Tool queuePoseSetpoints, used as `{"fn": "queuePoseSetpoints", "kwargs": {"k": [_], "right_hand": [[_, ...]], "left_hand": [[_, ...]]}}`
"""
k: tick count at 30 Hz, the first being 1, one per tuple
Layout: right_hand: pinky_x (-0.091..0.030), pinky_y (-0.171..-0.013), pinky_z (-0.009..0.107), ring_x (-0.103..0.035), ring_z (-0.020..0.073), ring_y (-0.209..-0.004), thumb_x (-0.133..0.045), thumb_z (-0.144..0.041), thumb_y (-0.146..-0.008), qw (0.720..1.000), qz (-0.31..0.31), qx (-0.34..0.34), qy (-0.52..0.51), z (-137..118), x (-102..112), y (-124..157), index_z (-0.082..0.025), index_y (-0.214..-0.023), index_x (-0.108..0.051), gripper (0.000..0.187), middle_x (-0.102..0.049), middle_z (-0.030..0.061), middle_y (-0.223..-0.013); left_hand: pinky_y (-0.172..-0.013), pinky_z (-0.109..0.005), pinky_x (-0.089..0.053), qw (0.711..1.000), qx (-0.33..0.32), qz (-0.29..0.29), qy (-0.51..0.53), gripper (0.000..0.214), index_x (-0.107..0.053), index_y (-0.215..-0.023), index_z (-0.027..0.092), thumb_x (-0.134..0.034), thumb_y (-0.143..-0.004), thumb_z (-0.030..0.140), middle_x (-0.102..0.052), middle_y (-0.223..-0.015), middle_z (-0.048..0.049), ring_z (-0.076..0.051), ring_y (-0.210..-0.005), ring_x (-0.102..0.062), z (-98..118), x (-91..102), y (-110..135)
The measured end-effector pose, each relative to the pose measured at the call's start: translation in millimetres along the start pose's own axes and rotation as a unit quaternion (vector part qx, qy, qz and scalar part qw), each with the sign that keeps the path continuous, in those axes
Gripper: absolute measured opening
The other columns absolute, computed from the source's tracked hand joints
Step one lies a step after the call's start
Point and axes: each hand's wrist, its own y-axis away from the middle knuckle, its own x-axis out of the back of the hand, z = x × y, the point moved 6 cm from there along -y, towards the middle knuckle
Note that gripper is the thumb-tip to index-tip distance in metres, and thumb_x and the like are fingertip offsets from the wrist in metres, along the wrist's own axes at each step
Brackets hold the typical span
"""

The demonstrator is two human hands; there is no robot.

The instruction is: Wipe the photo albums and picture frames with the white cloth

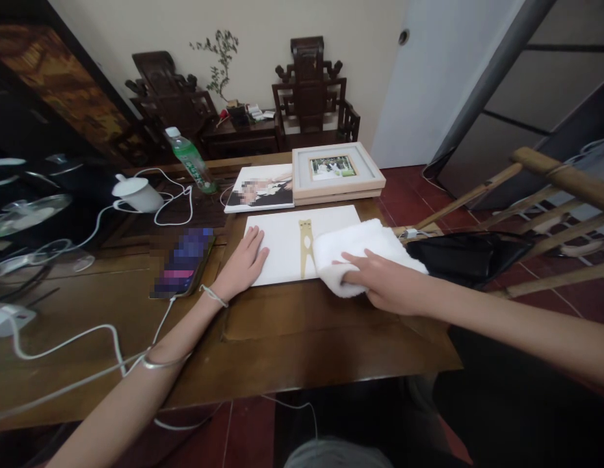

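A white rectangular panel (282, 250) lies flat on the wooden table, with a tan, cat-headed long shape (305, 242) down its middle; whether that shape is printed or a separate piece I cannot tell. My left hand (242, 262) rests on the panel's left end, fingers stretched out. In my right hand (380, 276) is a folded white towel (357, 244), gripped at its near edge. The towel covers the panel's right part and hangs past its edge. Some of my right fingers are hidden in the towel's fold.
Behind the panel are a photo print (262, 188) and a framed picture (338, 172). To the left stand a green-labelled bottle (192, 159), a lidded white cup (138, 194) and a phone (184, 263) on a cable. A bamboo chair (565, 175) with a black bag (462, 255) is at right.
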Motion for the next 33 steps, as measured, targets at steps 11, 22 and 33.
{"fn": "queuePoseSetpoints", "kwargs": {"k": [11,22,33], "right_hand": [[-0.027,-0.103,0.066,-0.020,0.0347,-0.139,-0.039,0.005,-0.072,0.996,0.058,-0.060,0.035,29.9,12.3,-98.2,-0.014,-0.135,-0.039,0.066,-0.040,0.0210,-0.143],[-0.019,-0.105,0.069,-0.013,0.0403,-0.140,-0.056,-0.007,-0.073,0.993,-0.003,0.039,0.108,-50.6,-26.6,-40.9,-0.020,-0.124,-0.055,0.052,-0.024,0.0156,-0.153],[-0.032,-0.104,0.059,-0.026,0.0306,-0.138,-0.042,0.004,-0.073,0.992,0.003,0.098,0.074,-44.6,-3.8,-57.6,-0.018,-0.124,-0.053,0.057,-0.043,0.0134,-0.144]], "left_hand": [[-0.115,-0.048,-0.019,1.000,-0.010,0.002,0.016,0.058,-0.033,-0.142,0.007,-0.027,-0.095,0.040,-0.027,-0.152,-0.0177,-0.026,-0.142,-0.019,-3.2,-2.7,-0.2],[-0.115,-0.048,-0.019,1.000,0.007,-0.011,0.010,0.059,-0.033,-0.141,0.003,-0.026,-0.094,0.038,-0.026,-0.151,-0.0200,-0.027,-0.142,-0.018,0.2,-2.0,-0.7],[-0.115,-0.050,-0.019,1.000,0.001,-0.013,0.014,0.057,-0.031,-0.143,0.008,-0.026,-0.094,0.038,-0.026,-0.152,-0.0173,-0.027,-0.142,-0.019,-1.1,-1.7,0.4]]}}
